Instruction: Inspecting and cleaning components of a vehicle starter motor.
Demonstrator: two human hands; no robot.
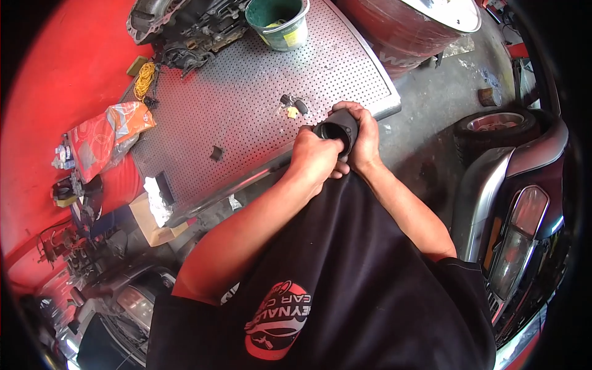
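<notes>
Gripping a black round rubber sleeve (338, 131) above the perforated grey metal counter (246, 105), left hand (316, 157) and right hand (365, 139) have fingers clamped on it, work apparently unfinished.

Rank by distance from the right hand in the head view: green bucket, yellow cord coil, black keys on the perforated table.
From the right hand, which grips a black tube:
1. Black keys, just up-left on the perforated table.
2. Green bucket, at the table's far edge.
3. Yellow cord coil, at the table's far left corner.
</notes>
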